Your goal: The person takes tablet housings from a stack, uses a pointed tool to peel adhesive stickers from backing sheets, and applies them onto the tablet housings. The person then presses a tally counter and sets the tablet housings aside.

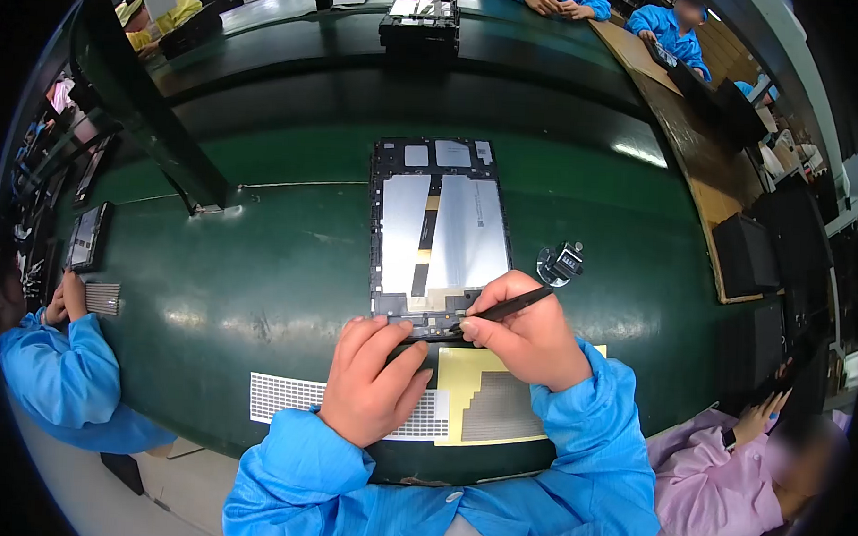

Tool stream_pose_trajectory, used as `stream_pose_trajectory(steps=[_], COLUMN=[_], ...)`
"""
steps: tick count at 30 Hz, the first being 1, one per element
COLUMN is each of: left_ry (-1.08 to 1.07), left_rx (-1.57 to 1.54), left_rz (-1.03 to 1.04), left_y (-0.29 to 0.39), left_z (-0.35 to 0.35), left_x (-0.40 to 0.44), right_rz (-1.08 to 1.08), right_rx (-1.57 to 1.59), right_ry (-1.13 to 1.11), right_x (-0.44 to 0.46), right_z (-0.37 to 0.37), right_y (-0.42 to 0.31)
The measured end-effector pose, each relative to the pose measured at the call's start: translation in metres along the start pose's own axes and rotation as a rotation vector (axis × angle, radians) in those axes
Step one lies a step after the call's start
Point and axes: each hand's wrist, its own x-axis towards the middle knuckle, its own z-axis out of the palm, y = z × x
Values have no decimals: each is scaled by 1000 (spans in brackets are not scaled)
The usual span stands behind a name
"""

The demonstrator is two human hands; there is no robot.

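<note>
An opened tablet-like device (449,231), with silver plates in a black frame and a dark strip down its middle, lies on the green table. My right hand (521,330) is closed on a black pen-like tool (517,303), whose tip points at the device's near edge. My left hand (373,379) rests its fingertips on the near left edge, fingers apart and holding nothing. Beneath and beside my hands lie a white sheet of small labels (287,397) and a yellow sheet (451,401) with a grey stepped pattern.
Right of the device stands a small black counter (566,263). A dark green post (142,97) rises at the left. Stacked devices (419,27) sit at the far side. Co-workers in blue sit at the left and far side, one in pink at the right.
</note>
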Motion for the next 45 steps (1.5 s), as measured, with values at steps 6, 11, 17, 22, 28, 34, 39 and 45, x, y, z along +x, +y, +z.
stream_pose_trajectory(steps=[6,11,17,22,28,34,39,45], left_ry=[-102,-125,-68,-67,-65,-24,43,77], left_rx=[32,61,193,216,157,249,-51,-346], left_rz=[-51,-64,-89,-70,-51,-35,-277,-599], left_y=[4,6,18,24,17,23,16,-24], left_z=[5,6,14,9,13,11,3,29], left_x=[2,1,6,18,15,14,9,2], right_rz=[-4,-47,-122,-186,-326,-261,-229,-206], right_rx=[-15,-54,-17,293,-105,-85,-363,-160], right_ry=[-7,19,84,293,579,539,485,452], right_x=[0,-2,-6,-4,7,3,6,9], right_z=[0,3,5,-15,-27,-19,-17,-14], right_y=[-1,0,1,3,40,22,33,50])
